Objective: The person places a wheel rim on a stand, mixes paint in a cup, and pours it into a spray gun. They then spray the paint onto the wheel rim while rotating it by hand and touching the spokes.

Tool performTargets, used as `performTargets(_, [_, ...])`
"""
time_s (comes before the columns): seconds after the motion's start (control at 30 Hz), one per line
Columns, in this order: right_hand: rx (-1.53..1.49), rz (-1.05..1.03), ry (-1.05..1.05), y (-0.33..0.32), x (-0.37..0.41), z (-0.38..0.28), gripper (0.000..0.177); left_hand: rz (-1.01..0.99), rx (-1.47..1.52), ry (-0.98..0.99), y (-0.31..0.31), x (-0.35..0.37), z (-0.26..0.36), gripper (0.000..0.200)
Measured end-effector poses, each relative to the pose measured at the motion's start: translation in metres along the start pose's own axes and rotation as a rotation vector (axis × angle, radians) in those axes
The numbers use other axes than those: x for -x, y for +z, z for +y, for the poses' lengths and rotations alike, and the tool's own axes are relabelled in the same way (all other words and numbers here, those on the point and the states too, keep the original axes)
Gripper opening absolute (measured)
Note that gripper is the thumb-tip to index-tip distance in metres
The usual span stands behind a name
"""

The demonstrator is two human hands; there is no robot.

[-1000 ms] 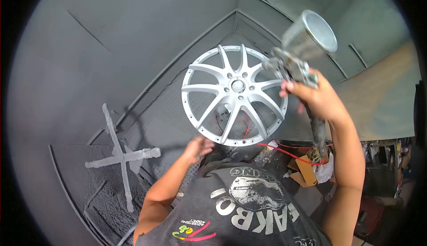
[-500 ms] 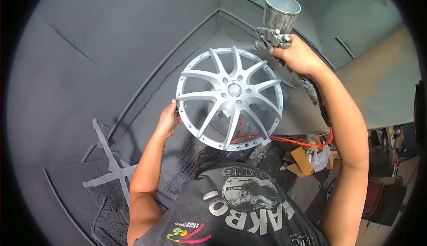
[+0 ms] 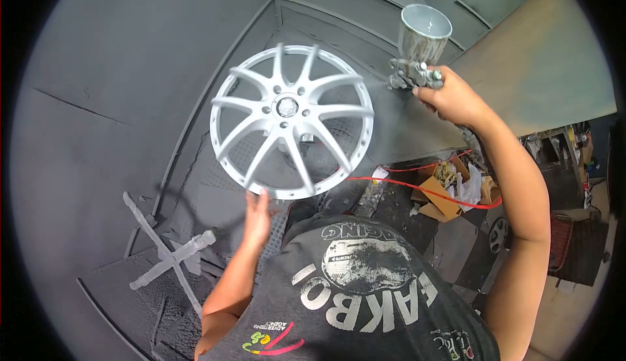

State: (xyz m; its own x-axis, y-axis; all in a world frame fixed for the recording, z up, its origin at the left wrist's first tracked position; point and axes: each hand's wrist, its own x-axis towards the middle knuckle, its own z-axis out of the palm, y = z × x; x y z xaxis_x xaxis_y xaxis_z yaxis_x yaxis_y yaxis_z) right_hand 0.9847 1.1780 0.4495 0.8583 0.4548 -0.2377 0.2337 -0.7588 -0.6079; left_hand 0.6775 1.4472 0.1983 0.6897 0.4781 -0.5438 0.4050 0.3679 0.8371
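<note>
A silver-white multi-spoke car wheel rim [image 3: 324, 111] faces up in front of me, its outer spoke ends slightly blurred. At the wheel's lower left edge, my left hand [image 3: 258, 221] grips the rim, with some fingers hidden behind it. My right hand [image 3: 453, 99] is wrapped around a paint spray gun [image 3: 412, 74] to the right of the wheel. On top of the gun sits a paint-streaked cup [image 3: 420, 46], open at the top with pale grey paint inside. The gun's nozzle points left towards the wheel, apart from it. What supports the wheel from below is mostly hidden.
Grey-coated booth walls [image 3: 130, 54] rise at left and behind. A paint-crusted cross-shaped stand [image 3: 173, 256] is at lower left. The red air hose [image 3: 417, 188] runs across to the right, near an opened cardboard box [image 3: 440, 198] and plastic bags. Another wheel [image 3: 498, 234] lies at right.
The wheel appears further left and higher in view and has turned. My left hand has shifted from its left side to its lower edge. The gun sits slightly lower and further right.
</note>
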Motion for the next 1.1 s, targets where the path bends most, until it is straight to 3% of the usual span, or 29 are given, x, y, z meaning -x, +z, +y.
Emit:
performTargets(0.1, [-0.095, -0.105, 0.024, -0.001, 0.018, 0.019, 0.016, -0.275, -0.256, -0.072, 0.035, 0.040, -0.007, 0.078])
performTargets(0.2, [-0.150, -0.114, 0.154, 0.002, 0.030, 0.040, 0.016, -0.405, -0.244, -0.210, 0.047, 0.044, -0.017, 0.067])
performTargets(0.27, [-0.169, -0.165, 0.149, 0.004, 0.041, 0.044, 0.016, -0.278, -0.129, -0.267, 0.015, 0.010, -0.031, 0.059])
performTargets(0.4, [-0.217, -0.118, 0.114, 0.015, 0.059, 0.068, 0.018, 0.101, 0.195, 0.184, -0.037, -0.027, -0.008, 0.039])
performTargets(0.43, [-0.214, -0.130, 0.105, 0.016, 0.062, 0.072, 0.017, 0.107, 0.195, 0.185, -0.031, -0.022, -0.004, 0.039])
performTargets(0.5, [-0.181, -0.204, 0.129, 0.014, 0.070, 0.069, 0.022, 0.007, 0.319, -0.097, -0.008, -0.001, 0.006, 0.037])
performTargets(0.53, [-0.148, -0.275, 0.156, 0.013, 0.075, 0.069, 0.031, -0.017, 0.178, -0.174, 0.014, 0.017, 0.008, 0.039])
performTargets(0.6, [-0.114, -0.254, 0.153, 0.021, 0.082, 0.078, 0.033, -0.146, 0.055, -0.199, 0.051, 0.039, -0.004, 0.049])
performTargets(0.63, [-0.155, -0.245, 0.070, 0.026, 0.085, 0.085, 0.021, -0.319, -0.037, -0.232, 0.068, 0.052, -0.002, 0.054])
performTargets(0.7, [-0.090, -0.260, 0.008, 0.029, 0.094, 0.079, 0.019, -0.761, -0.343, -0.040, 0.085, 0.049, -0.035, 0.058])
performTargets(0.73, [-0.087, -0.269, -0.002, 0.028, 0.095, 0.070, 0.019, -0.880, -0.201, -0.092, 0.095, 0.054, -0.037, 0.055])
performTargets(0.8, [-0.135, -0.333, 0.071, 0.034, 0.106, 0.058, 0.046, -1.016, -0.161, -0.062, 0.095, 0.052, -0.029, 0.047])
performTargets(0.9, [-0.007, -0.348, 0.011, 0.053, 0.112, 0.060, 0.048, -1.011, -0.072, -0.148, 0.082, 0.059, -0.021, 0.047])
performTargets(1.0, [0.044, -0.392, -0.066, 0.060, 0.111, 0.046, 0.048, -0.948, -0.150, -0.076, 0.080, 0.062, -0.011, 0.051])
performTargets(1.1, [-0.112, -0.524, -0.353, 0.074, 0.108, 0.005, 0.045, -0.932, -0.143, -0.111, 0.068, 0.059, -0.013, 0.053])
